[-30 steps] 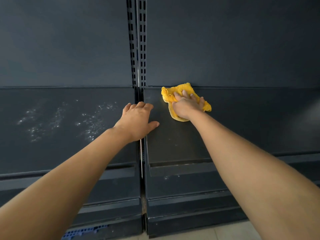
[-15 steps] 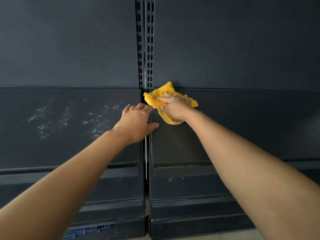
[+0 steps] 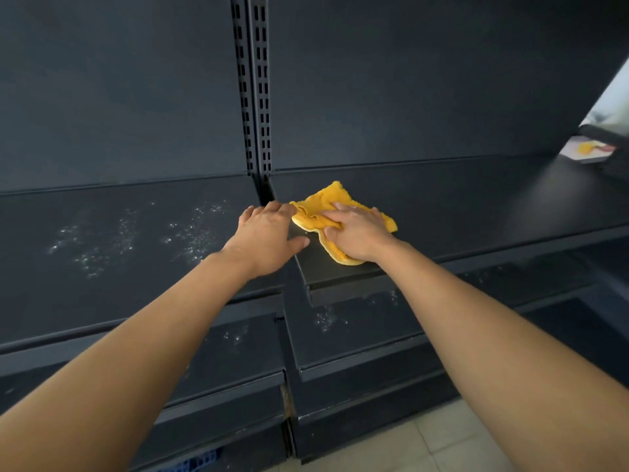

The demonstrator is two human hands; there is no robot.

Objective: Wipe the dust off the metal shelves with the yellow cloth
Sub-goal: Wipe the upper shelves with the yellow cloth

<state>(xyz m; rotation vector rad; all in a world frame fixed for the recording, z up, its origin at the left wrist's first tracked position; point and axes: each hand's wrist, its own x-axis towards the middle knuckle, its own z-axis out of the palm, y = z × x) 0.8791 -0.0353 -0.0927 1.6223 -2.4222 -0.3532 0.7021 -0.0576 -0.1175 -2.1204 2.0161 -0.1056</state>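
Note:
A crumpled yellow cloth (image 3: pixel 325 206) lies on the right-hand dark metal shelf (image 3: pixel 476 206), near its left end. My right hand (image 3: pixel 357 233) presses flat on the cloth, fingers spread over it. My left hand (image 3: pixel 265 240) rests palm down on the right end of the left-hand shelf (image 3: pixel 102 284), its thumb reaching across the gap between the two shelves. White dust specks (image 3: pixel 190 233) are scattered over the left shelf.
Two slotted uprights (image 3: pixel 253 97) run up the dark back panel between the bays. Lower shelves (image 3: pixel 340 335) step out beneath, with dust specks on them. A tiled floor (image 3: pixel 425 441) shows at the bottom right. A blue plastic crate (image 3: pixel 194 463) sits under the left bay.
My right hand has drawn the cloth toward the front of the right shelf, after sliding it left to the uprights. My left hand stays at the shelf joint. The view has shifted left.

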